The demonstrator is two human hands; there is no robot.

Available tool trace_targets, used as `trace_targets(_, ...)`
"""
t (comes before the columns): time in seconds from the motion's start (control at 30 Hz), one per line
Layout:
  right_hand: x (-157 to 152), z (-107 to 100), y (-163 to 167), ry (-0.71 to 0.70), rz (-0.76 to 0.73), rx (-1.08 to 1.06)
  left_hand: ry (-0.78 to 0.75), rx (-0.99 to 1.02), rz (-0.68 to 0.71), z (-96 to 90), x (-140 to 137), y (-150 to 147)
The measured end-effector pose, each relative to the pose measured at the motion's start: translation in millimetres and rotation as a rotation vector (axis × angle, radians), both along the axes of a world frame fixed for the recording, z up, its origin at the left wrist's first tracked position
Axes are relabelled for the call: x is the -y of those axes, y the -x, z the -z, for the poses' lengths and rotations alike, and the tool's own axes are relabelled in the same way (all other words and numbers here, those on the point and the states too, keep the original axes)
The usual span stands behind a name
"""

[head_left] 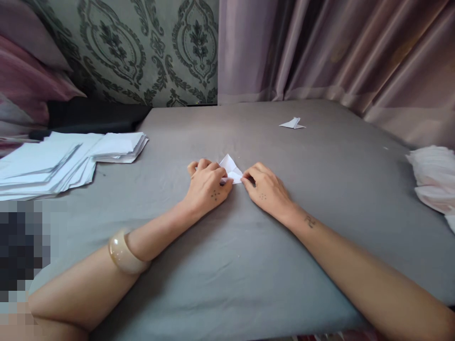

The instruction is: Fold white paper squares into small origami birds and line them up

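Note:
A small piece of folded white paper (230,166) lies on the grey cloth surface between my two hands, its pointed top facing away from me. My left hand (209,182) covers its left part, thumb and fingers closed on the edge. At the paper's right corner, my right hand (265,187) pinches with thumb and index finger. The paper's left side is hidden beneath my left fingers. Farther back on the right rests another folded white paper shape (293,123) with pointed ends, apart from both hands.
Stacks of white paper sheets (46,163) lie at the left, with a black cloth item (95,116) behind them. A crumpled whitish bundle (432,177) sits at the right edge. Curtains (256,52) and a patterned wall (156,52) border the back. Someone partly blurred is at lower left.

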State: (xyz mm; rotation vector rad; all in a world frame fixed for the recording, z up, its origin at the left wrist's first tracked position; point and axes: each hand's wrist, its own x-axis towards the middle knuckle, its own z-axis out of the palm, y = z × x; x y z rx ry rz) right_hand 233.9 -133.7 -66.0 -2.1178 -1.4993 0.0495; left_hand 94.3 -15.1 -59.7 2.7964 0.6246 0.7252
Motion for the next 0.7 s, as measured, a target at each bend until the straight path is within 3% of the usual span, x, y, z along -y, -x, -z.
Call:
trace_targets(0.2,3,1,2,-0.170,-0.133,0.018,-0.003,0.006,0.017,4.3,-4,-1)
trace_targets(0.33,7,-1,10,-0.090,-0.221,0.028,0.018,-0.033,0.001,3.0,-6,-1)
trace_targets(0.57,12,-1,11,-0.051,-0.255,0.091,0.169,-0.076,0.091,-4.6,-15,10)
trace_targets(0.7,13,-1,11,-0.011,-0.255,0.115,0.176,-0.041,0.087,-1.8,-16,10)
